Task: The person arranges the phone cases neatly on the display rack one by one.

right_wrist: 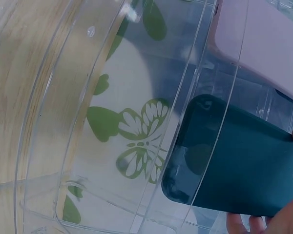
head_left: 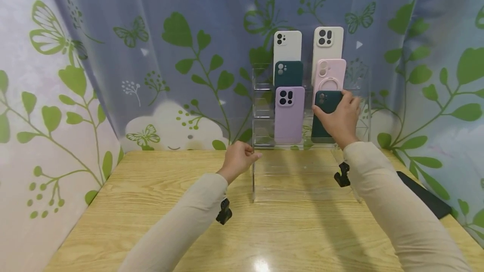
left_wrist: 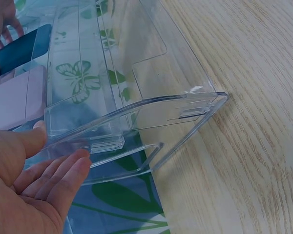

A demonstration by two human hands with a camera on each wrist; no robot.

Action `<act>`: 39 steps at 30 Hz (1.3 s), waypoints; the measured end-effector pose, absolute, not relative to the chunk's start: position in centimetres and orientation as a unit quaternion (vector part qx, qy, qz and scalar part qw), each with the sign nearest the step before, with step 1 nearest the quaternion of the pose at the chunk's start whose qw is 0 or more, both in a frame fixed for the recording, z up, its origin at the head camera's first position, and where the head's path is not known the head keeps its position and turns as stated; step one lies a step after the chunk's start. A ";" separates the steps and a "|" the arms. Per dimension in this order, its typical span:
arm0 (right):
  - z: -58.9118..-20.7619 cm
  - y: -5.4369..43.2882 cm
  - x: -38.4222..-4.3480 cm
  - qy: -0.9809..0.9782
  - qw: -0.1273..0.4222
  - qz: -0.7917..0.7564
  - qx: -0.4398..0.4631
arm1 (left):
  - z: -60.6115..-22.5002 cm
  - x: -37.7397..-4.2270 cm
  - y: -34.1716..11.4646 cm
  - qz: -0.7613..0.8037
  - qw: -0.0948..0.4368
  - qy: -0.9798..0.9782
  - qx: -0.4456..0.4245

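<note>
A clear acrylic tiered display stand (head_left: 264, 142) stands on the table and holds several phone cases. My right hand (head_left: 344, 116) grips a dark green phone case (head_left: 322, 125) by its two long edges near the top, thumb on the left side. In the right wrist view the lower end of that green case (right_wrist: 224, 156) sits behind the stand's clear front lip. At the stand's left side, my left hand (head_left: 240, 158) holds the upright panel's edge between thumb and fingers; in the left wrist view this clear edge (left_wrist: 136, 105) runs into the hand (left_wrist: 34, 185).
Left of the green case stands a lilac case (head_left: 290, 121), with another dark green case (head_left: 289, 72) and a white case (head_left: 288, 47) behind. A pink case (head_left: 332, 68) and a cream case (head_left: 328, 49) rise behind my right hand. A black flat object (head_left: 423, 194) lies at the right.
</note>
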State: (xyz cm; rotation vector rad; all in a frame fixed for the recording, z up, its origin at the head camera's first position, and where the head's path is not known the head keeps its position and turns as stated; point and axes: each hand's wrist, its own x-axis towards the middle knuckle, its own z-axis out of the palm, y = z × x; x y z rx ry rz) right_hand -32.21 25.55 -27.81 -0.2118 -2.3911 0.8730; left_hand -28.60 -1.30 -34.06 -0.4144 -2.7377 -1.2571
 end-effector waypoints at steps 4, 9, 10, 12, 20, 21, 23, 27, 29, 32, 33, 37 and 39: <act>-27.9 25.6 -32.2 -0.896 0.294 0.324 -0.079 | -34.1 -28.6 -1.3 -0.413 0.054 -0.898 -0.142; -28.1 25.6 -32.0 -0.896 0.295 0.325 -0.074 | -34.3 -28.7 -1.3 -0.412 0.054 -0.898 -0.143; -28.1 25.7 -32.0 -0.896 0.294 0.325 -0.072 | -34.3 -28.8 -1.2 -0.412 0.053 -0.899 -0.141; -28.2 25.8 -31.9 -0.897 0.292 0.326 -0.069 | -34.4 -28.8 -1.2 -0.410 0.053 -0.899 -0.141; -28.0 26.6 -31.0 -0.911 0.265 0.312 -0.047 | -34.2 -28.7 -1.2 -0.408 0.056 -0.900 -0.145; -27.9 26.7 -30.9 -0.914 0.259 0.309 -0.043 | -34.1 -28.7 -1.2 -0.407 0.056 -0.900 -0.144; -27.8 27.0 -30.5 -0.919 0.246 0.305 -0.036 | -34.1 -28.7 -1.2 -0.408 0.054 -0.901 -0.141; -27.6 27.6 -29.6 -0.929 0.222 0.294 -0.019 | -34.1 -28.6 -1.2 -0.405 0.051 -0.902 -0.138; -27.5 28.0 -29.1 -0.933 0.213 0.290 -0.014 | -34.1 -28.6 -1.2 -0.405 0.049 -0.903 -0.137; -27.4 28.8 -28.4 -0.936 0.201 0.288 -0.012 | -34.1 -28.6 -1.2 -0.403 0.049 -0.904 -0.137; -27.4 29.1 -28.1 -0.937 0.198 0.289 -0.012 | -34.1 -28.6 -1.2 -0.403 0.047 -0.904 -0.135; -27.6 30.7 -27.1 -0.939 0.190 0.287 -0.010 | -34.0 -28.6 -1.1 -0.406 0.045 -0.903 -0.132; -27.8 31.6 -26.7 -0.939 0.190 0.288 -0.011 | -34.0 -28.6 -1.1 -0.407 0.044 -0.903 -0.132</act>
